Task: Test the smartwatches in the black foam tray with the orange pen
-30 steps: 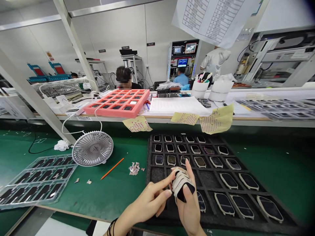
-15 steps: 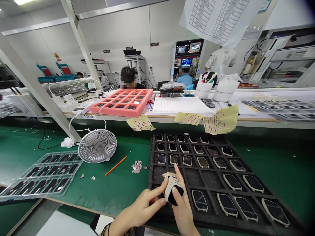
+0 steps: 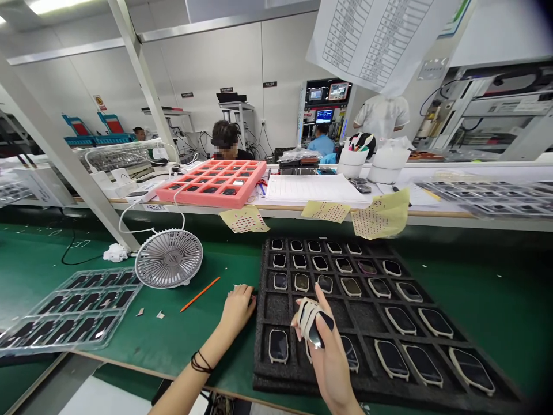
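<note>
My right hand (image 3: 330, 360) pinches a rounded black-faced watch-shaped panel (image 3: 314, 323) wrapped in beige strips, above the black foam tray (image 3: 263, 357). Rows of similar panels lie in the tray's square compartments, and one beige-edged panel (image 3: 279, 346) sits in the lower-left compartment, close to my right hand. My left hand (image 3: 237, 308) rests on the green mat (image 3: 207, 323) just left of the tray. Its fingertips lie over a small pile of paper scraps (image 3: 237, 286), mostly hidden. I cannot tell whether they hold any scrap.
A small grey fan (image 3: 168, 259) and an orange pencil (image 3: 200, 294) lie left of my hand, beyond them a clear plastic tray of black panels (image 3: 73, 305). Along the shelf behind stand a pink compartment tray (image 3: 211, 183) and papers. A co-worker (image 3: 224, 141) sits beyond.
My left hand has moved off the device, leftward onto the mat by the scraps. A panel now shows in the lower-left compartment. My right hand still holds the strip-wrapped panel.
</note>
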Demonstrator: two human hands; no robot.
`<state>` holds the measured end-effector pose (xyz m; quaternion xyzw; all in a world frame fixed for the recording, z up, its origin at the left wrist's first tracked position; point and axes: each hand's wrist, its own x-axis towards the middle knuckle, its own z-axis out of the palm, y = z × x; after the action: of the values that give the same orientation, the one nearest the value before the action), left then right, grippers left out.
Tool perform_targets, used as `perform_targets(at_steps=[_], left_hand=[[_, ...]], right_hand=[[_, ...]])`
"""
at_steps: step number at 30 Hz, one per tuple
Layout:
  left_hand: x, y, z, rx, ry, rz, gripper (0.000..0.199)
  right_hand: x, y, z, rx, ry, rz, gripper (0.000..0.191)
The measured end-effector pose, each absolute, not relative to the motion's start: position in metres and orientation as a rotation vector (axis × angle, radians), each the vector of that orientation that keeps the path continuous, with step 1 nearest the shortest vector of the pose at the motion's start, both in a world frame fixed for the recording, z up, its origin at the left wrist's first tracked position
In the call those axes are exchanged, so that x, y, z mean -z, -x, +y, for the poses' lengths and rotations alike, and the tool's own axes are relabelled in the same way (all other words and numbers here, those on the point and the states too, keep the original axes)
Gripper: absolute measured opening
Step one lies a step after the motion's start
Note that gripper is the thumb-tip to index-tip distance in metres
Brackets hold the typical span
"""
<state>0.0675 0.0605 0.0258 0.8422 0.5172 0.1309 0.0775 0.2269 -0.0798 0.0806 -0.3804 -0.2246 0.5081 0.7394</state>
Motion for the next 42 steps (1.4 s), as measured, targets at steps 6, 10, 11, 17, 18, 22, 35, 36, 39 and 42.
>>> perform_targets(at_steps=[6,10,11,17,18,22,35,36,39,42], left_hand=[[-0.030,-0.041,0.069,-0.363,-2.442,1.726,0.015],[-0.028,-0.033,0.070,-0.347,-2.393,1.737,0.015],[-0.029,-0.033,0.070,-0.348,-2.382,1.735,0.015],[-0.036,-0.032,0.069,-0.322,-2.306,1.740,0.015],[-0.036,-0.032,0.070,-0.313,-2.289,1.741,0.015],[-0.034,-0.031,0.073,-0.326,-2.234,1.733,0.012],[-0.119,-0.083,-0.002,-0.904,-1.903,0.920,0.016],[-0.125,-0.092,-0.010,-0.921,-1.779,0.864,0.014],[-0.132,-0.112,-0.025,-0.962,-1.480,0.774,0.015],[-0.129,-0.121,-0.026,-1.029,-1.386,0.726,0.017]], right_hand=[[-0.080,-0.229,-0.080,-1.110,0.828,-0.476,0.067],[-0.080,-0.227,-0.079,-1.156,0.837,-0.467,0.067],[-0.081,-0.227,-0.079,-1.157,0.839,-0.466,0.066],[-0.081,-0.228,-0.080,-1.139,0.837,-0.469,0.067],[-0.080,-0.227,-0.080,-1.137,0.831,-0.464,0.067],[-0.078,-0.226,-0.081,-1.142,0.808,-0.441,0.065],[-0.078,-0.218,-0.077,-1.186,0.671,-0.393,0.061],[-0.077,-0.217,-0.077,-1.184,0.679,-0.390,0.063],[-0.074,-0.216,-0.078,-1.155,0.716,-0.405,0.065],[-0.072,-0.218,-0.080,-1.125,0.752,-0.462,0.062]])
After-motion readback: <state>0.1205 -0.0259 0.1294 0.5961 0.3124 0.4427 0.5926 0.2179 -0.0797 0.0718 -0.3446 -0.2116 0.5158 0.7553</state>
